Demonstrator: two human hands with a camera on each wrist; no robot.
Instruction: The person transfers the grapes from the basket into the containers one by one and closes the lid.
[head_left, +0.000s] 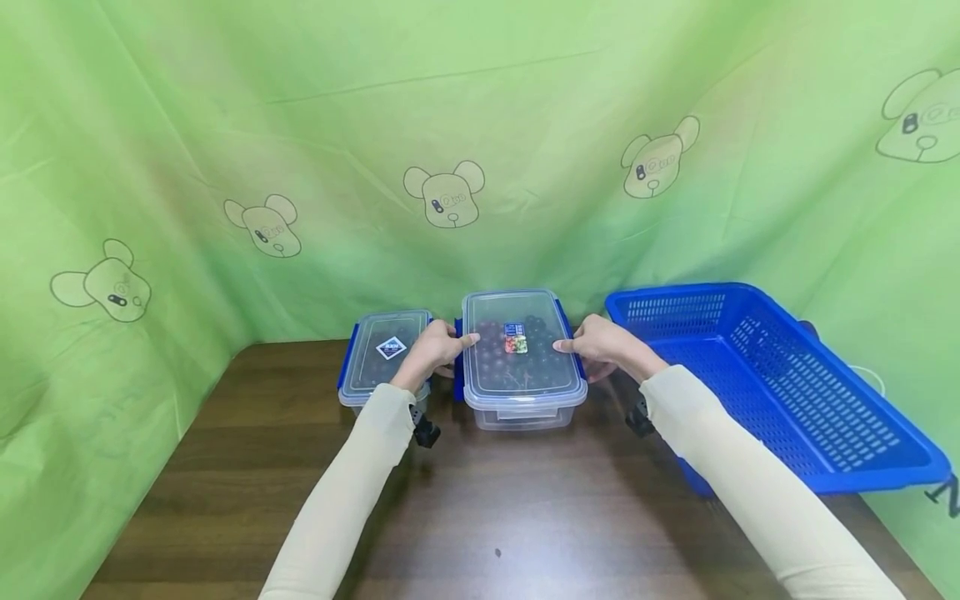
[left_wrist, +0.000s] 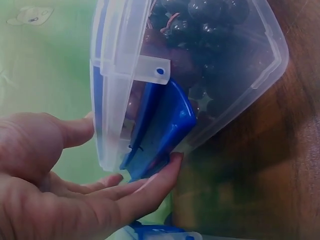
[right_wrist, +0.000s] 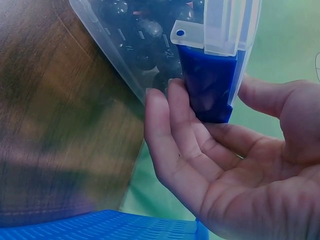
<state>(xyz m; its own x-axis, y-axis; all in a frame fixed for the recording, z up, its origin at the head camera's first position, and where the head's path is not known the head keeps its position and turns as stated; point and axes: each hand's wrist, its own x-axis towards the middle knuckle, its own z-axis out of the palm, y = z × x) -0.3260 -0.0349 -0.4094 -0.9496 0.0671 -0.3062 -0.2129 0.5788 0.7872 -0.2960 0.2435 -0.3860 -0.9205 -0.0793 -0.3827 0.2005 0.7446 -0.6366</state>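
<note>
A clear plastic food container [head_left: 525, 367] of dark and reddish grapes [left_wrist: 202, 30] stands on the table, its lid carrying a small label. My left hand [head_left: 435, 352] grips its left side, thumb on the lid edge and fingers at the blue latch [left_wrist: 170, 125], which angles out from the wall. On the other side my right hand [head_left: 603, 343] holds the container, thumb on the lid and fingertips by the right blue latch [right_wrist: 207, 82]. That latch hangs down along the wall. Left of it is a smaller lidded container [head_left: 378, 367] with a diamond label; its contents are unclear.
A large blue plastic basket [head_left: 757, 450] stands at the right, partly behind my right forearm. The brown wooden table [head_left: 480, 508] runs back to a green curtain [head_left: 525, 100] printed with mouse heads, close behind the containers.
</note>
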